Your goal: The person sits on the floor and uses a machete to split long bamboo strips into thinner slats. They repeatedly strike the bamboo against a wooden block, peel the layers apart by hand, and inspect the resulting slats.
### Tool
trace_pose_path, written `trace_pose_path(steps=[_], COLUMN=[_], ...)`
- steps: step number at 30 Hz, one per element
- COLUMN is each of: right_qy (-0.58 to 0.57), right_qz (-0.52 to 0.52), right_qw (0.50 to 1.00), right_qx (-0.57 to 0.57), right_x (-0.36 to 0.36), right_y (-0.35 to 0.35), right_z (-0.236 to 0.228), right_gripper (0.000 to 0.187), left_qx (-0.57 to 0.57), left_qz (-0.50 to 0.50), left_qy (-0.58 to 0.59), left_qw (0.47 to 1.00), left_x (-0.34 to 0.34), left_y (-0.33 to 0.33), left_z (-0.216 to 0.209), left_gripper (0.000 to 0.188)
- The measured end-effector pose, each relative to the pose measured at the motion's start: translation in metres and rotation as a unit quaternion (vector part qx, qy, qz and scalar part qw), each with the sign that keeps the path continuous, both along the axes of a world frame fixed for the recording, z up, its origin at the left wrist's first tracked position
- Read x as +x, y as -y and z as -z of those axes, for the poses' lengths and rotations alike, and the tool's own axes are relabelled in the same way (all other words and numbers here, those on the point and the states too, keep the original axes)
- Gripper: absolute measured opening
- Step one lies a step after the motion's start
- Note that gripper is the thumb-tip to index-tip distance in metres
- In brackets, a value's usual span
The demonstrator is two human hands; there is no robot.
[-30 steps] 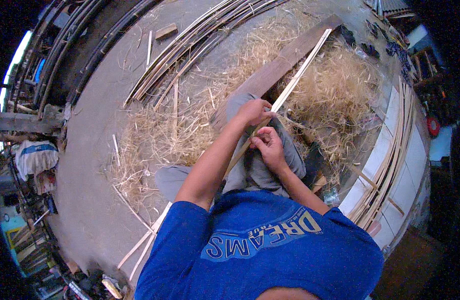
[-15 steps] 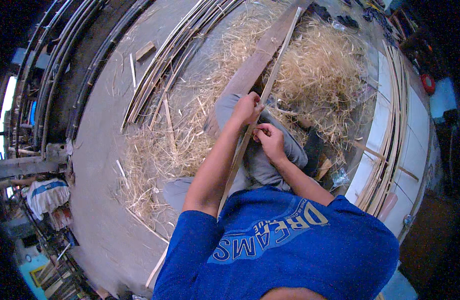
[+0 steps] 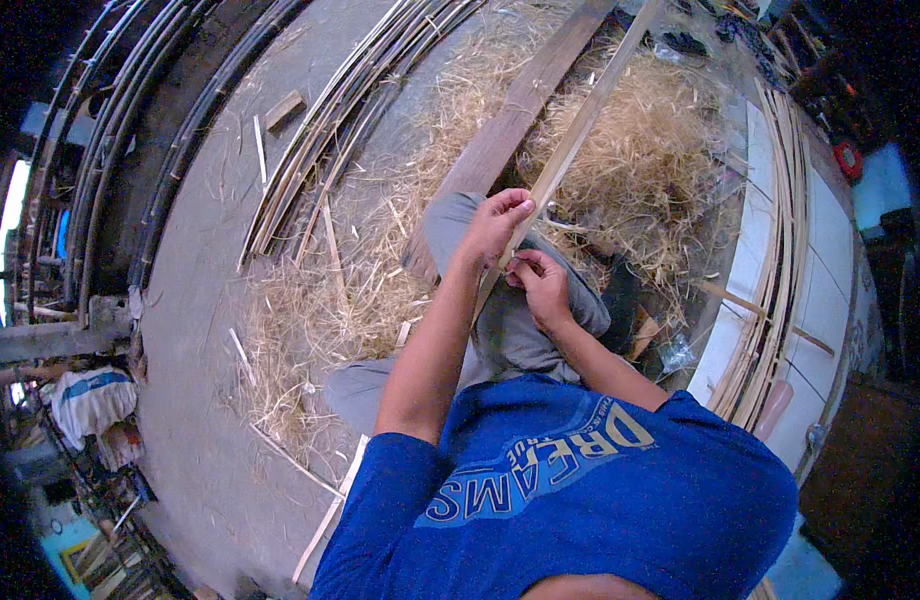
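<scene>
A long, pale strip of split bamboo (image 3: 592, 115) slants from the top of the view down across my lap, its broad face showing. My left hand (image 3: 500, 228) is closed on the strip, thumb and fingers pinching it above my knee. Just below and to the right, my right hand (image 3: 542, 288) is closed with its fingertips pinched together against the strip's edge. Whatever those fingertips hold is too small to make out. Under my left forearm the strip's near part is hidden.
A wooden plank (image 3: 510, 125) runs outward beside my knee. Curly shavings (image 3: 645, 130) heap around it. Bundled strips (image 3: 320, 130) lie on the floor to the left, and more strips (image 3: 770, 290) rest on white tiles at right. Dark poles (image 3: 195, 130) stand far left.
The strip has slid outward, its far end now reaching the top edge, and its broad face shows more. My left hand has shifted slightly; my right hand stays nearly in place.
</scene>
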State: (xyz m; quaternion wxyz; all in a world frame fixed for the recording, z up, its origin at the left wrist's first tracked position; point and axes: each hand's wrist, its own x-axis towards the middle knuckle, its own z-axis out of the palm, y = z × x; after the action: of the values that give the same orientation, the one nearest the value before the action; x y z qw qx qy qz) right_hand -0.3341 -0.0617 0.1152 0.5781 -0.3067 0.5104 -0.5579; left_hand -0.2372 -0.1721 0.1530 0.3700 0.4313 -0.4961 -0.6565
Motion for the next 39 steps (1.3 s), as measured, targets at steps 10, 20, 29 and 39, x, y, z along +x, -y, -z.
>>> trace_pose_path(steps=[10, 20, 29, 39], right_qy=[0.024, -0.229, -0.182, -0.021], right_qz=[0.003, -0.096, -0.081, -0.091], right_qw=[1.0, 0.969, 0.978, 0.995], right_qx=[0.01, -0.023, -0.062, -0.044], right_x=[0.001, -0.006, -0.006, -0.01], right_y=[-0.004, -0.005, -0.002, 0.023], right_z=[-0.011, -0.023, -0.004, 0.008], right_gripper=[0.01, 0.023, 0.02, 0.034], left_qx=[-0.084, -0.068, -0.043, 0.087], left_qz=[-0.1, -0.163, -0.156, -0.121], left_qy=[0.026, 0.001, -0.02, -0.115], left_qw=[0.991, 0.984, 0.987, 0.982], left_x=[-0.007, 0.0, 0.005, 0.007], left_y=[-0.008, -0.017, -0.01, -0.019], left_z=[0.014, -0.002, 0.002, -0.015], left_gripper=[0.032, 0.058, 0.06, 0.055])
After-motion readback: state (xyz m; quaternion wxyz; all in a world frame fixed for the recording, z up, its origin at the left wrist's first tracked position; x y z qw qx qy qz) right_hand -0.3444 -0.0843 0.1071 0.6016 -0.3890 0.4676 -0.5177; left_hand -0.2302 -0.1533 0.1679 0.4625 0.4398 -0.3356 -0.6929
